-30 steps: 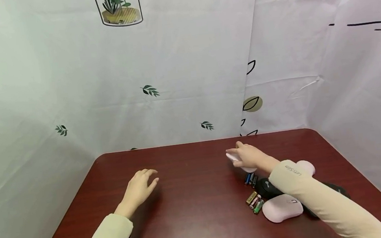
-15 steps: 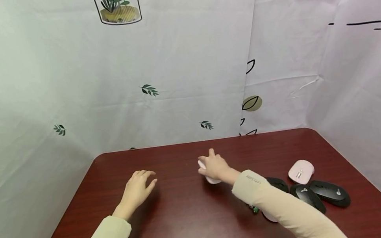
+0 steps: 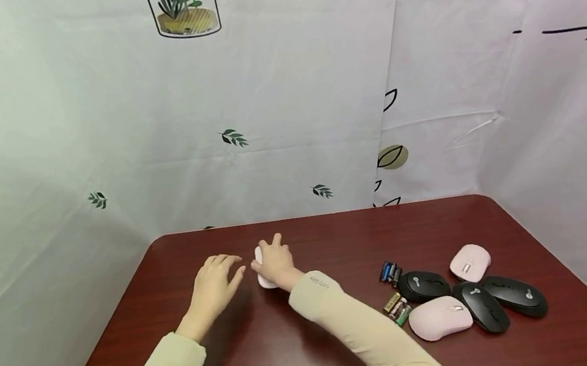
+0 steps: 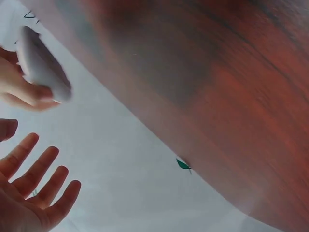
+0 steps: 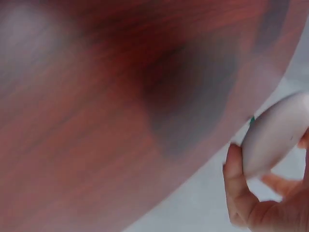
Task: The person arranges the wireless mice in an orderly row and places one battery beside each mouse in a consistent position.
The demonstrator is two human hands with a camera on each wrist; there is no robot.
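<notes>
My right hand (image 3: 276, 262) grips a pale computer mouse (image 3: 263, 277) by its sides, above the far middle part of the table. In the right wrist view the mouse (image 5: 275, 137) is tilted, with fingers and thumb around it. Just to the left is my left hand (image 3: 214, 285), its fingers spread and relaxed with nothing in them. The left wrist view shows the left hand (image 4: 36, 188) palm side, fingers apart, close to the mouse (image 4: 42, 65) held by the other hand.
On the right of the dark red table (image 3: 323, 338) lie two pink mice (image 3: 439, 318) and three black mice (image 3: 423, 286). Several batteries (image 3: 397, 307) lie beside them in two groups. A white printed cloth (image 3: 271, 88) hangs behind the table.
My right hand has carried the pale mouse leftward from near the batteries to beside the left hand. The batteries and other mice are uncovered now. The left hand has stayed almost still.
</notes>
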